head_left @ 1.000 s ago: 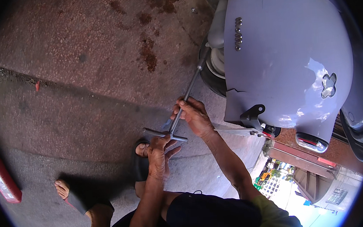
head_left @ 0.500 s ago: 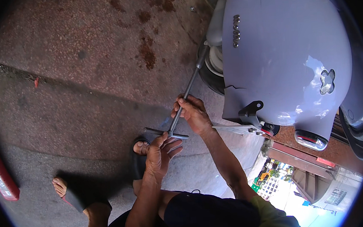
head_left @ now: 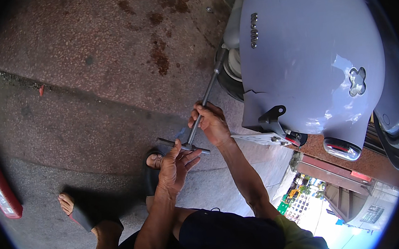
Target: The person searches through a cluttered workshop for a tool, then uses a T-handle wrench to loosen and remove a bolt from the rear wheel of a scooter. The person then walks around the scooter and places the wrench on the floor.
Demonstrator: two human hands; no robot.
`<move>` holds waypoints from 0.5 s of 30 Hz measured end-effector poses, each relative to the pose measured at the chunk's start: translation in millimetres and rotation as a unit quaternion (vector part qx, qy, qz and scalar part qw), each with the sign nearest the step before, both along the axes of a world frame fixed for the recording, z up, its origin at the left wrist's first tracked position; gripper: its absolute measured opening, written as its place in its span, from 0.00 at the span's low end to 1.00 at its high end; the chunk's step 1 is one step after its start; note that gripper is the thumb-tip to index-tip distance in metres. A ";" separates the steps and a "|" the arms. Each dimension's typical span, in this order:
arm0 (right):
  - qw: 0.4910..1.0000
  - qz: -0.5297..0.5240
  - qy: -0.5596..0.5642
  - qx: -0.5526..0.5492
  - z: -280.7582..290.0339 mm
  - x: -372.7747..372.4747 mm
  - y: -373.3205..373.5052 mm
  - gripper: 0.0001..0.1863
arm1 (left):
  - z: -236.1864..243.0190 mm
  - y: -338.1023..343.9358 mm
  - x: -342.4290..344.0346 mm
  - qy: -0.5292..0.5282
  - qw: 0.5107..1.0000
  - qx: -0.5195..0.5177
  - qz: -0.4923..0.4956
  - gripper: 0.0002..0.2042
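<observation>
A grey T-handle socket wrench (head_left: pixel 209 89) slants from my hands up to the wheel area of a lavender scooter (head_left: pixel 311 55). Its far end meets the scooter beside the pale wheel hub (head_left: pixel 234 64); what it sits on there cannot be made out. My right hand (head_left: pixel 213 125) is closed round the shaft, thumb and fingers wrapped about it. At the near end, my left hand (head_left: pixel 171 170) is against the crossbar (head_left: pixel 198 150), its thumb raised and its fingers stretched out and apart.
The scooter's licence plate (head_left: pixel 257 139) and bracket (head_left: pixel 274 116) jut out close to my right forearm. A red bottle (head_left: pixel 1 184) lies at the far left. My sandalled feet (head_left: pixel 66 203) are on the stone pavement (head_left: pixel 90 105), which has dark stains beyond the wrench.
The crossbar has turned slightly. My left thumb has lifted and moved off the middle of the bar, and the left fingers have shifted. My right hand keeps its hold.
</observation>
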State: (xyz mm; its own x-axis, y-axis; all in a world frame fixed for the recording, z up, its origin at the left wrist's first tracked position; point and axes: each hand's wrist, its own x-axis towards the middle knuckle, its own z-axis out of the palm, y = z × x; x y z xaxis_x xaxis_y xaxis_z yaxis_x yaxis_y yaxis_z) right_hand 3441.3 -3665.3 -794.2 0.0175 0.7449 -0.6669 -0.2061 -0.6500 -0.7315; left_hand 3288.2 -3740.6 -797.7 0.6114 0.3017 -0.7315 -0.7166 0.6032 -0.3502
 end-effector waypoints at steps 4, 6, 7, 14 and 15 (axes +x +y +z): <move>0.999 -0.020 0.033 0.013 1.3 -10.1 7.1 0.07 | -39.2 -25.8 12.1 -0.235 0.966 0.059 0.088 0.16; 1.000 -0.014 0.016 0.014 -3.4 -9.3 8.5 0.08 | -25.4 -23.3 12.2 -0.131 0.989 0.050 -0.038 0.18; 1.000 -0.025 0.012 0.015 -4.4 -6.7 6.8 0.08 | -19.2 -21.9 10.9 -0.078 0.991 0.044 -0.101 0.19; 0.999 -0.051 -0.002 0.002 -7.5 6.1 2.2 0.08 | -2.8 -11.4 8.4 0.019 1.000 0.011 0.001 0.10; 0.999 -0.046 0.005 0.003 -4.7 8.4 1.8 0.08 | -4.8 -11.9 9.2 0.005 1.000 0.007 0.004 0.12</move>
State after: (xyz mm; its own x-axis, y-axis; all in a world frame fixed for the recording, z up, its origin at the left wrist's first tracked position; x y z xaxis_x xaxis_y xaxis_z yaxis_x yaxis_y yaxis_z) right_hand 3449.6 -3663.5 -799.0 0.0801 0.7439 -0.6635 -0.2715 -0.6242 -0.7326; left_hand 3297.4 -3752.5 -802.5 0.6013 0.3169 -0.7335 -0.7254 0.6015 -0.3347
